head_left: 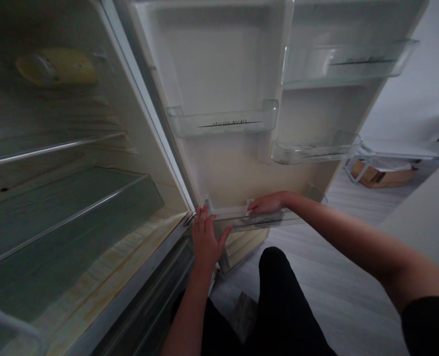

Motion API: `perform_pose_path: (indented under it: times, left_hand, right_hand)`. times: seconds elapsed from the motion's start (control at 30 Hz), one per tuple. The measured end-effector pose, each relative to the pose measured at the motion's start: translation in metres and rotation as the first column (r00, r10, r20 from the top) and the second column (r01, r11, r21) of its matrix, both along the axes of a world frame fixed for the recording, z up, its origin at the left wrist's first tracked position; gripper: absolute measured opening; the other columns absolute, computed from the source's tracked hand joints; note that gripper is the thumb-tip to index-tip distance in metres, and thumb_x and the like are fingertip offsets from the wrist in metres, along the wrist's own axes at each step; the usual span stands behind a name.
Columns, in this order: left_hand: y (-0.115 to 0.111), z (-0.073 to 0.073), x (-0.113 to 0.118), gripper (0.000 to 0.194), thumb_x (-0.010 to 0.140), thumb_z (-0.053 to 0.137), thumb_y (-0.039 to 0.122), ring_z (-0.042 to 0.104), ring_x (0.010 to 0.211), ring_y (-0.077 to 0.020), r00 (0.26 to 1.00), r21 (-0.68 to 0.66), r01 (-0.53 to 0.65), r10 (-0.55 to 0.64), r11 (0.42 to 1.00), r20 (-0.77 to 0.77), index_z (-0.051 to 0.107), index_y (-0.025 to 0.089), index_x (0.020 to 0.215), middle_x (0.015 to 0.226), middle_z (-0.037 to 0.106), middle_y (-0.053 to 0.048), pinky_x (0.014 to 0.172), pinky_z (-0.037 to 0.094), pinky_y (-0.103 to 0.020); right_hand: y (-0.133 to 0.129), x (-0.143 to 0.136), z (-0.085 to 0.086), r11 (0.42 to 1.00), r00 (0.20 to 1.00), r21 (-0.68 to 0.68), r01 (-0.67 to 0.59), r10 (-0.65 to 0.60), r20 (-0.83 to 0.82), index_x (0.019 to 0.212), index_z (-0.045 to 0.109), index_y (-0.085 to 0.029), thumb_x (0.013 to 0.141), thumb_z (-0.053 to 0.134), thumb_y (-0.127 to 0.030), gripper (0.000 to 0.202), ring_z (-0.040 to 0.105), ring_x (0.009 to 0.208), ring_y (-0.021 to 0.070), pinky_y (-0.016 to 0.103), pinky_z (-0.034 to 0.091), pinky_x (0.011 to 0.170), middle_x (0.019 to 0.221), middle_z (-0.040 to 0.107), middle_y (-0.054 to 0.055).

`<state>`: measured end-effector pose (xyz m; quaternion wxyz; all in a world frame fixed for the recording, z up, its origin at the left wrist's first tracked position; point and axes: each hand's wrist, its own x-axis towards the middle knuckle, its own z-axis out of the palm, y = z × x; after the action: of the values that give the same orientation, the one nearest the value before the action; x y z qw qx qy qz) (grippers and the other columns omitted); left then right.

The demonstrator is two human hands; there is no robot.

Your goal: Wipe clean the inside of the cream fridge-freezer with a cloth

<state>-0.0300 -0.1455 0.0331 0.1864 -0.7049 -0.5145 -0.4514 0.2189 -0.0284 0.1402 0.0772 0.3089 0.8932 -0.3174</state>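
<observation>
The clear bottom door bin [241,220] sits low on the open fridge door [219,74], its right end hidden behind the right hand [267,202] resting fingers-flat on its rim, while the left hand [206,240] presses open-palmed against its left corner.

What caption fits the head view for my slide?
Both hands, left and right, grip the bottom door bin of an open, empty fridge.
</observation>
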Motion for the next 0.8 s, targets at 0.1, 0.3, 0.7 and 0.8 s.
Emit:
perform_pose_path:
  times: [0.1, 0.3, 0.7, 0.8]
  left_hand:
    - [0.0, 0.0, 0.001, 0.049, 0.094, 0.068, 0.049, 0.033, 0.155, -0.0377, 1.0, -0.015, 0.003, -0.003, 1.0, 0.01, 0.054, 0.015, 0.127, 0.156, 0.048, -0.026, 0.119, 0.041, -0.058]
    - [0.0, 0.0, 0.006, 0.05, 0.094, 0.069, 0.047, 0.03, 0.157, -0.0379, 0.999, -0.033, 0.013, -0.012, 0.999, 0.036, 0.054, 0.014, 0.128, 0.157, 0.047, -0.026, 0.121, 0.04, -0.058]
    - [0.003, 0.0, 0.016, 0.048, 0.094, 0.07, 0.046, 0.03, 0.157, -0.0389, 0.998, -0.045, -0.014, 0.016, 0.999, 0.057, 0.054, 0.015, 0.127, 0.159, 0.044, -0.025, 0.121, 0.041, -0.059]
    - [-0.003, 0.003, 0.014, 0.047, 0.096, 0.067, 0.042, 0.029, 0.157, -0.0384, 0.997, -0.088, 0.036, -0.029, 0.995, 0.072, 0.053, 0.015, 0.132, 0.16, 0.044, -0.024, 0.122, 0.04, -0.058]
  right_hand:
    - [-0.003, 0.054, 0.007, 0.99, 0.976, 0.027, 0.139, -0.141, 0.167, 0.109, 0.077, -0.012, 0.103, 0.048, -0.036, 0.039, 0.07, 0.103, 0.0235, 0.031, 0.052, 0.093, 0.113, 0.076, 0.012]
    - [-0.004, 0.114, 0.009, 0.925, 0.84, 0.324, 0.197, -0.329, 0.431, 0.097, 0.078, -0.007, 0.097, 0.048, -0.018, 0.032, 0.068, 0.105, 0.0285, 0.037, 0.049, 0.094, 0.113, 0.074, 0.02]
    - [0.005, 0.027, 0.002, 0.954, 0.959, 0.111, 0.279, -0.283, 0.02, 0.1, 0.074, -0.01, 0.099, 0.044, -0.026, 0.035, 0.066, 0.1, 0.0231, 0.033, 0.049, 0.095, 0.113, 0.073, 0.016]
    - [0.0, -0.005, 0.003, 0.971, 0.936, -0.05, 0.234, -0.238, -0.261, 0.11, 0.07, -0.012, 0.101, 0.043, -0.035, 0.036, 0.063, 0.102, 0.0207, 0.033, 0.049, 0.095, 0.118, 0.071, 0.012]
